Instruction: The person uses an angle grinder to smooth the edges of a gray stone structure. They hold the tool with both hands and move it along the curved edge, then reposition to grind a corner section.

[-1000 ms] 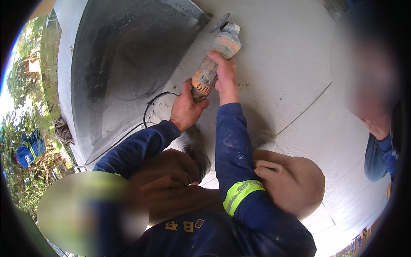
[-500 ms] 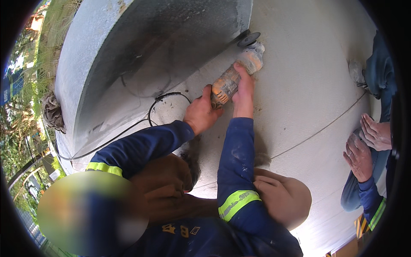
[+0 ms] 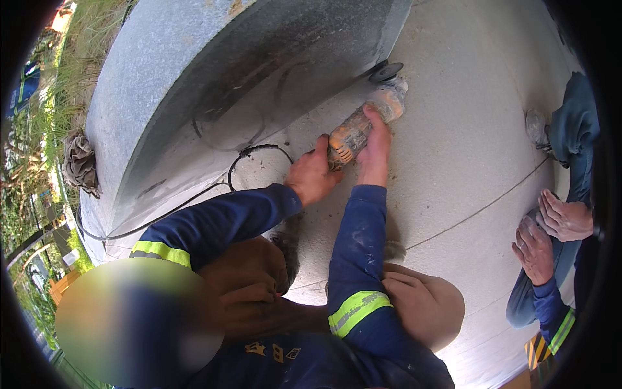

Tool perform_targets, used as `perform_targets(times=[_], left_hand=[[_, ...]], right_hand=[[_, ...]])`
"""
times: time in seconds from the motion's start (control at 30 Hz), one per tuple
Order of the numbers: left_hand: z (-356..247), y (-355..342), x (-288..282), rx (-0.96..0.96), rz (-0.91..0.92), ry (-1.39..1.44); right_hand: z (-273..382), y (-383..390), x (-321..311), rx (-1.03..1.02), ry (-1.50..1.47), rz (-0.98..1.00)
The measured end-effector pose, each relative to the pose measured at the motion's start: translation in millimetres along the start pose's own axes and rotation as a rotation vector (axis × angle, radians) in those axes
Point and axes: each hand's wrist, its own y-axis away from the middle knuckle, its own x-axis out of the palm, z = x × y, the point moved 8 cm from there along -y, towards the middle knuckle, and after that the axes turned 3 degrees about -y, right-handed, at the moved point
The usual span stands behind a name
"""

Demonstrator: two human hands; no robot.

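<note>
Both my hands are closed round a dusty orange and grey angle grinder (image 3: 350, 135). My left hand (image 3: 312, 172) grips its rear end, near where the black cord (image 3: 230, 175) comes away. Further forward, my right hand (image 3: 376, 144) wraps the body just behind the head. The dark grinder disc (image 3: 387, 72) sits at the foot of a grey, smooth-faced wall (image 3: 259, 78), where it meets the pale floor (image 3: 453, 155). Whether the disc touches the wall I cannot tell.
At the right, another person crouches with hands (image 3: 547, 227) held together and a shoe (image 3: 536, 126) on the floor. A crumpled dark cloth (image 3: 80, 162) hangs at the wall's left edge, beside grass and plants (image 3: 97, 65). A thin line (image 3: 479, 211) crosses the floor.
The grinder and both hands sit slightly lower and further right in the picture, as the wall does too. Both hands keep their hold. The other person's hands have shifted a little.
</note>
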Motion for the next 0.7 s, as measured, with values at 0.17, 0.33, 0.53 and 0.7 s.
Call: perform_targets(times=[0.17,0.33,0.53,0.7], left_hand=[[-1.7,-0.1,-2.0,0.0,-0.012,-0.007],[1.2,0.3,-2.4,-0.008,-0.013,0.002],[3.1,1.3,-1.4,-0.001,-0.01,0.007],[2.4,4.2,-2.6,-0.006,0.0,0.006]], right_hand=[[2.2,0.5,2.1,-0.01,-0.003,0.0],[-1.7,0.5,2.2,0.053,-0.034,0.03],[-4.3,-0.8,1.0,0.039,-0.036,0.047],[-4.3,0.5,0.1,-0.03,-0.002,0.029]])
